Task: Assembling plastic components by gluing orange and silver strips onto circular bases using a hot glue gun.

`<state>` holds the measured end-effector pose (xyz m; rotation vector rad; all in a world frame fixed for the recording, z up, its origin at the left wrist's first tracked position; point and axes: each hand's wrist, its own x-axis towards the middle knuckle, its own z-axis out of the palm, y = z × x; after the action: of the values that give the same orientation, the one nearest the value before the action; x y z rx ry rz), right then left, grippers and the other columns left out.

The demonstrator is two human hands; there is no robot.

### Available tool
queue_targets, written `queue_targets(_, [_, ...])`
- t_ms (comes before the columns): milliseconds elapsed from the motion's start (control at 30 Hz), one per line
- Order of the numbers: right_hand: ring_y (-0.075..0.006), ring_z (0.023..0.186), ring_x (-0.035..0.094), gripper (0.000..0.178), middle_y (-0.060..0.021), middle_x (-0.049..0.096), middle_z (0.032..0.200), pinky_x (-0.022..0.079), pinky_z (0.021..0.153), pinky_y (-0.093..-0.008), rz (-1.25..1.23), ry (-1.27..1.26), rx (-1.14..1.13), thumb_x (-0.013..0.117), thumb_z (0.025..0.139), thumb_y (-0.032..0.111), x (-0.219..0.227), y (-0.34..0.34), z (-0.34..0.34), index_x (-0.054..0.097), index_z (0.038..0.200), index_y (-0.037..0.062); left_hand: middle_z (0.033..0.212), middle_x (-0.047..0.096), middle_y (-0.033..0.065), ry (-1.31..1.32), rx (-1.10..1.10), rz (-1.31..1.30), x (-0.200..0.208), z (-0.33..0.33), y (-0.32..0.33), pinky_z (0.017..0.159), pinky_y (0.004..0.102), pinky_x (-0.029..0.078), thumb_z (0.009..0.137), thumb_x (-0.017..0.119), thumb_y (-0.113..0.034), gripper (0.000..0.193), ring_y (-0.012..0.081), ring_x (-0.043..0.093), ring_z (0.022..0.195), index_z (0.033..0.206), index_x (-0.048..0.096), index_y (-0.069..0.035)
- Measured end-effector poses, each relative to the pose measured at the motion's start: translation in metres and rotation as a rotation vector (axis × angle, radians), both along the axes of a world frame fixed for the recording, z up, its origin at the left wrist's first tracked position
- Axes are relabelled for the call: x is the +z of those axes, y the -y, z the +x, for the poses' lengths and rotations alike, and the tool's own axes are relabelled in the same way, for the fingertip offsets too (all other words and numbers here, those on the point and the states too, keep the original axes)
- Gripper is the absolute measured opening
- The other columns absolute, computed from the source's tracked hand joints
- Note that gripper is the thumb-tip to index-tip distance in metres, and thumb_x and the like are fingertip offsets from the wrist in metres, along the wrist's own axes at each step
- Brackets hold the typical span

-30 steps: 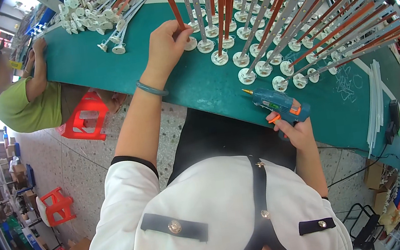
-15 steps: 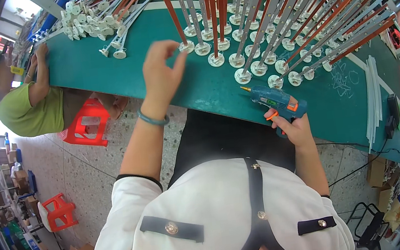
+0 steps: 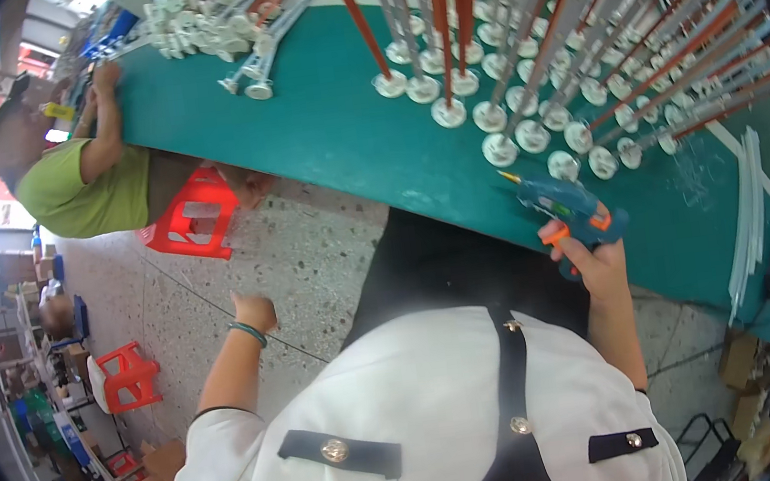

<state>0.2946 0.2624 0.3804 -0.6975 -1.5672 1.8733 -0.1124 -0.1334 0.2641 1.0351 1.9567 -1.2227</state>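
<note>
My right hand [image 3: 599,257] is wrapped round the handle of a teal hot glue gun [image 3: 573,203], with a finger at its orange trigger. The brass-coloured nozzle points left over the green table near its front edge. Just beyond the nozzle stand many upright grey and brown strips [image 3: 443,22], each set in a round white base [image 3: 500,148]. Down at my left side, off the table and over the floor, hangs my left hand [image 3: 255,312]. A bracelet circles its wrist. Its fingers are mostly hidden behind the back of the hand.
The green table [image 3: 315,143] curves along in front of me. White round bases with strips [image 3: 185,25] lie piled at its far left. Pale strips [image 3: 745,215] lie at the right. A person in green [image 3: 86,195] sits at the left on a red stool [image 3: 200,220]; another red stool [image 3: 128,376] stands behind.
My left hand has dropped from above the table near the white bases to beside my body. The right hand keeps hold of the glue gun. The whole view has shifted slightly.
</note>
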Motion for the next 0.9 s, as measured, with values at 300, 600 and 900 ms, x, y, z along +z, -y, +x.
queue_targets(300, [-0.0175, 0.07, 0.064, 0.046, -0.0179, 0.069, 0.097, 0.053, 0.064, -0.0284, 0.055, 0.06, 0.036, 0.064, 0.084, 0.001, -0.006, 0.002, 0.002, 0.051, 0.128, -0.0038, 0.092, 0.074, 0.0075, 1.002, 0.683, 1.433, 0.046, 0.071, -0.16, 0.08, 0.0373, 0.055, 0.092, 0.068, -0.034, 0.033, 0.0242, 0.069, 0.085, 0.099, 0.073, -0.002])
queue_targets(600, [-0.0183, 0.067, 0.064, 0.045, -0.0181, 0.069, 0.095, 0.053, 0.061, -0.029, 0.068, 0.017, -0.058, 0.067, 0.086, 0.008, -0.012, -0.002, 0.003, 0.051, 0.127, -0.004, 0.08, 0.068, 0.0034, 0.604, 0.413, 2.02, 0.183, -0.065, -0.275, 0.071, 0.0276, 0.049, 0.09, 0.071, -0.017, 0.015, 0.0106, 0.062, 0.077, 0.089, 0.07, -0.003])
queue_targets(900, [-0.019, 0.073, 0.066, 0.048, -0.0196, 0.069, 0.096, 0.056, 0.063, -0.0289, -0.006, 0.028, -0.06, 0.063, 0.084, 0.001, -0.013, -0.003, 0.006, 0.048, 0.129, -0.0047, 0.115, 0.059, 0.0098, -0.621, -0.218, 1.495, 0.174, -0.156, -0.369, 0.096, 0.0463, 0.043, 0.08, 0.072, -0.025, 0.031, 0.028, 0.053, 0.114, 0.105, 0.069, -0.007])
